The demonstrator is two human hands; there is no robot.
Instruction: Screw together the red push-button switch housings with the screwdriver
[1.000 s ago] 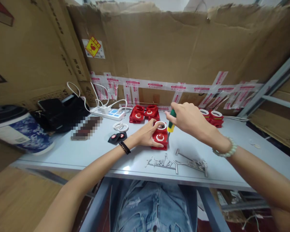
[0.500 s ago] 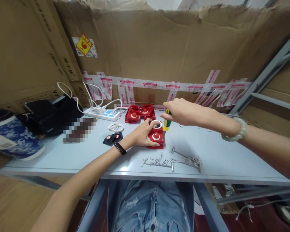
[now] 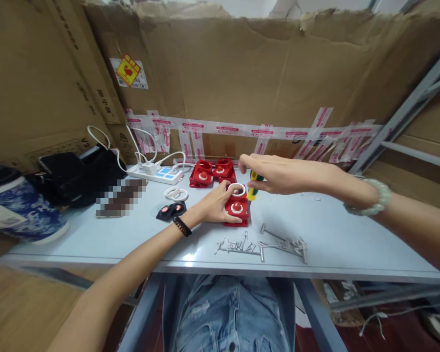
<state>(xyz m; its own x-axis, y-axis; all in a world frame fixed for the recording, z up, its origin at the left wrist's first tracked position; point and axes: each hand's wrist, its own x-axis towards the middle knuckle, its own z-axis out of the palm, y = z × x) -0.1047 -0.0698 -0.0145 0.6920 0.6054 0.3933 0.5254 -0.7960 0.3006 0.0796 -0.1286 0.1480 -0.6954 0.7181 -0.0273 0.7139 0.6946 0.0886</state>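
Our left hand steadies a white-ringed red block; our right hand holds a screwdriver at its right edge. Two far blocks seem ringless.

The white-ringed red block lies flat; 1 green-and-yellow screwdriver stands slightly tilted at its right edge.

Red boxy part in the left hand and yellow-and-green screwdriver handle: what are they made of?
Red boxy part: probably plastic, slightly glossy, given its even colour and moulded-looking edges; maybe painted metal. Yellow-and-green screwdriver handle: likely plastic, given its bright colours; finish unclear.
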